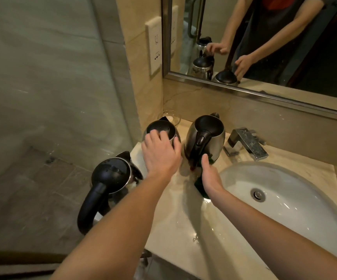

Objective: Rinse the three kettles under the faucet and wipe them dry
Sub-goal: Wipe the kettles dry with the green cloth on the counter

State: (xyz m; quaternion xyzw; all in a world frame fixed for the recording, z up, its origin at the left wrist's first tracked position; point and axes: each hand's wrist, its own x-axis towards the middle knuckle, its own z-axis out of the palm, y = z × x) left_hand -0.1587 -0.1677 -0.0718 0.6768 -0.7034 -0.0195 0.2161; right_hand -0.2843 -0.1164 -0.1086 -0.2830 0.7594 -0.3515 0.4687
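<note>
Three steel kettles with black lids and handles stand on the wet beige counter. One kettle [206, 138] is upright beside the faucet [248, 144]. A second kettle [160, 128] stands at the back left, and my left hand [160, 154] hovers flat over its near side, fingers spread, holding nothing. The third kettle [109, 178] sits at the counter's left edge, its handle toward me. My right hand [210, 176] is pressed on a dark green cloth [201, 187] at the base of the first kettle, thumb near its handle.
A white oval sink [284, 199] with a drain lies to the right. A small glass dish [171, 118] sits in the back corner. A framed mirror [264, 91] runs above the counter. The counter [175, 229] drops off at the left to a tiled floor.
</note>
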